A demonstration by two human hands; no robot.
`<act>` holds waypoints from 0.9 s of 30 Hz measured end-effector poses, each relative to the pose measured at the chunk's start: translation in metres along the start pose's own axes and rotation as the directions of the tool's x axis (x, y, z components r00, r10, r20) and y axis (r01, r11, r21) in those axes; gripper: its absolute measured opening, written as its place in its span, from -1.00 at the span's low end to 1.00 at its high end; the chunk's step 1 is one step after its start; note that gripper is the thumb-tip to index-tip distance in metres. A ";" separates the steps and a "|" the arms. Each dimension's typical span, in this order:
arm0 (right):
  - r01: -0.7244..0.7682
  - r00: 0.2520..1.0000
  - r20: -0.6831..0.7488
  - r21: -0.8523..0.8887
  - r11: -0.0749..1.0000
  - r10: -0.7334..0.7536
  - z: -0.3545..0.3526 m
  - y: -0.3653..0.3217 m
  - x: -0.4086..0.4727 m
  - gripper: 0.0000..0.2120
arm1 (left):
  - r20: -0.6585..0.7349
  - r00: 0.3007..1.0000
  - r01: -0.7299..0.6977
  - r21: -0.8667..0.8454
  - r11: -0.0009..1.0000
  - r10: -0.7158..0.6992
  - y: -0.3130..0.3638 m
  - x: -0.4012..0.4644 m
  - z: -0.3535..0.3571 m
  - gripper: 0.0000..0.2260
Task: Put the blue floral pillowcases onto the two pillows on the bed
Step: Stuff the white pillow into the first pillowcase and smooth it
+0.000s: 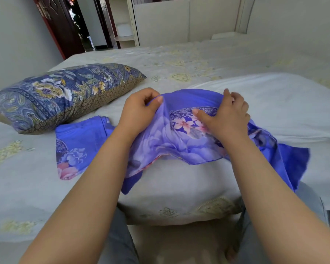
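Both hands, left (139, 109) and right (225, 117), pinch blue pillowcase (171, 141) bunched atop white pillow (274, 103); not yet on. Second pillowcase (78, 141) flat beside; patterned pillow (61, 94) uncovered. Barely started.

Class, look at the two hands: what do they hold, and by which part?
Both hands, left hand and right hand, grip one blue floral pillowcase by its bunched upper edge, over the white pillow.
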State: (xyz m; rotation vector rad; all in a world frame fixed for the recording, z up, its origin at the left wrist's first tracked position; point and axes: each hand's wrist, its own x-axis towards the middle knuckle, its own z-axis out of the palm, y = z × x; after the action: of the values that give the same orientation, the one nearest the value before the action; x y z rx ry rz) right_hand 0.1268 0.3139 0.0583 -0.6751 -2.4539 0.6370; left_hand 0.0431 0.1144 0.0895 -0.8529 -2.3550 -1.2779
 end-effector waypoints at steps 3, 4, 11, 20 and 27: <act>0.062 0.998 0.003 0.006 0.998 -0.062 0.005 -0.015 0.001 -0.11 | 0.094 0.995 -0.037 0.040 0.998 0.033 0.010 0.017 0.013 -0.92; 0.134 0.990 0.047 0.012 0.991 -0.135 0.008 -0.022 -0.002 -0.18 | 0.168 0.985 -0.033 0.034 0.999 0.027 0.011 0.021 0.017 -0.91; 0.172 0.927 0.340 -0.004 0.985 -0.160 0.021 -0.023 -0.020 -0.66 | 0.446 0.895 0.039 -0.029 0.999 -0.022 0.012 0.035 0.031 -0.94; -0.430 0.901 0.381 0.711 0.556 0.210 0.024 0.022 -0.020 -0.65 | 0.331 0.943 -0.040 0.194 0.980 -0.027 -0.012 -0.008 0.040 -0.77; -0.296 0.954 0.244 0.663 0.688 0.176 0.038 0.018 -0.041 -0.78 | 0.385 0.921 -0.049 0.274 0.960 -0.063 -0.012 -0.022 0.030 -0.91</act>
State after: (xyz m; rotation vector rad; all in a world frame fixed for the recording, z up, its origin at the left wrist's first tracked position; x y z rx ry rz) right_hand 0.1410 0.2928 0.0057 -0.6340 -2.0099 1.6708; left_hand 0.0526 0.1268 0.0536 -1.0860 -2.7593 -0.7979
